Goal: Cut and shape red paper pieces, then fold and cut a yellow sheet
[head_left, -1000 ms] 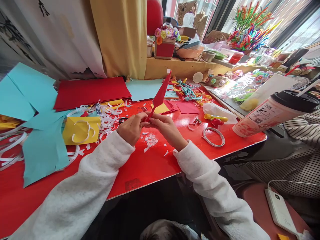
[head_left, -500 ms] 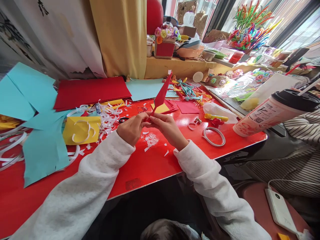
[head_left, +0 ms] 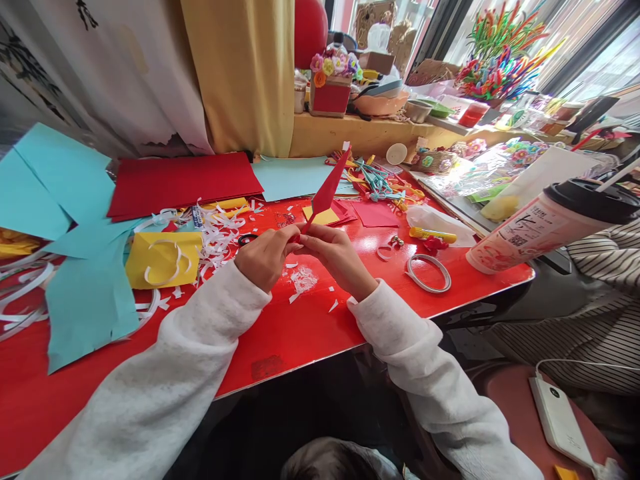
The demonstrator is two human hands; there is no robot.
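Observation:
Over the middle of the red table (head_left: 240, 363), a cut red paper piece (head_left: 327, 190) points up and to the right. It is narrow, leaf-shaped, with a small white tab at its tip. Its lower end is pinched between the fingertips of my left hand (head_left: 265, 257) and my right hand (head_left: 340, 257), which meet there. The fingers partly hide that end. Just behind my left hand shows a black scissor-like handle loop (head_left: 247, 239). Below my hands lie white scraps (head_left: 303, 283). A yellow paper square (head_left: 323, 215) and red paper sheets (head_left: 376, 214) lie behind them.
Left are blue paper (head_left: 90, 307), a yellow sheet (head_left: 165, 260), white paper strips (head_left: 220, 243) and a red paper stack (head_left: 185, 183). To the right are a tape roll (head_left: 429, 273), a yellow glue tube (head_left: 433, 235) and a tall drink cup (head_left: 530, 227) near the edge.
The red paper piece has tilted slightly further to the right, its tip shifting that way. Both hands keep their pinch in nearly the same place.

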